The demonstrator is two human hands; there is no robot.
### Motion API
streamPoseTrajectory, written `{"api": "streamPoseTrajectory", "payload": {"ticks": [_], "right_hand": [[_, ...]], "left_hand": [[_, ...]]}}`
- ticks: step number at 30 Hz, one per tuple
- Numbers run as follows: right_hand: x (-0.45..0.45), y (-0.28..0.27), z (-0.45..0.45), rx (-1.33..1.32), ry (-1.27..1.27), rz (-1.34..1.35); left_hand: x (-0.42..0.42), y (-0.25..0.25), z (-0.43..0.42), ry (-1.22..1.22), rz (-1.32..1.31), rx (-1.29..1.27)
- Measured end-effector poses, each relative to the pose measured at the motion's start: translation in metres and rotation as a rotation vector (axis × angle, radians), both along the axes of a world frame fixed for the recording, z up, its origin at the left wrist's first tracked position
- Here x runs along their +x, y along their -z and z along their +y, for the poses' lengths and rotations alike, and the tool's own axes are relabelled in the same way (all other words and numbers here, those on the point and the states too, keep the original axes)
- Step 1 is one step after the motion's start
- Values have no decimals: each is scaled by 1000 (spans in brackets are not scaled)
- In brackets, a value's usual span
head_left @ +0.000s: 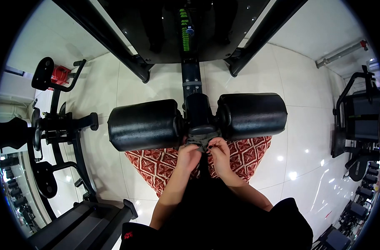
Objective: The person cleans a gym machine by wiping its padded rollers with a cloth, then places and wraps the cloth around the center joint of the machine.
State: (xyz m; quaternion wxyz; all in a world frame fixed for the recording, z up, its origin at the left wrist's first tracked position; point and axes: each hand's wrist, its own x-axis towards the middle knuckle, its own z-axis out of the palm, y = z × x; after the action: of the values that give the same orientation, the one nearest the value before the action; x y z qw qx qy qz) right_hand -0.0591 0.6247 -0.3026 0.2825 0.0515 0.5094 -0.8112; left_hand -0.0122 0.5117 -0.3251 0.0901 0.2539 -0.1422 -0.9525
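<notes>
My left hand (189, 155) and my right hand (219, 152) are close together in the middle of the head view. Both have their fingers closed on a crumpled dark grey cloth (203, 138). The cloth lies against the near end of the black post (197, 110) of a gym machine, just below a rounded black cap (201, 129). To either side of the post sits a thick black roller pad, the left pad (144, 125) and the right pad (253, 116). Folds and fingers hide part of the cloth.
Red-and-white patterned fabric (250, 156) spreads below the pads, over my legs. The machine's dark panel (194, 37) and slanted legs (133, 62) stand ahead. Other gym equipment stands at left (60, 125) and right (361, 116). The floor (298, 137) is glossy pale tile.
</notes>
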Motion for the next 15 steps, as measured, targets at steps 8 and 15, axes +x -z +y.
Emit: {"api": "streamPoseTrajectory", "payload": {"ticks": [8,15], "right_hand": [[-4,-26,9,-89,-282,226],[-16,-60,2,-49,-369,364]], "left_hand": [[4,-40,-4,16,18,130],[5,-55,0,-41,57,170]]}}
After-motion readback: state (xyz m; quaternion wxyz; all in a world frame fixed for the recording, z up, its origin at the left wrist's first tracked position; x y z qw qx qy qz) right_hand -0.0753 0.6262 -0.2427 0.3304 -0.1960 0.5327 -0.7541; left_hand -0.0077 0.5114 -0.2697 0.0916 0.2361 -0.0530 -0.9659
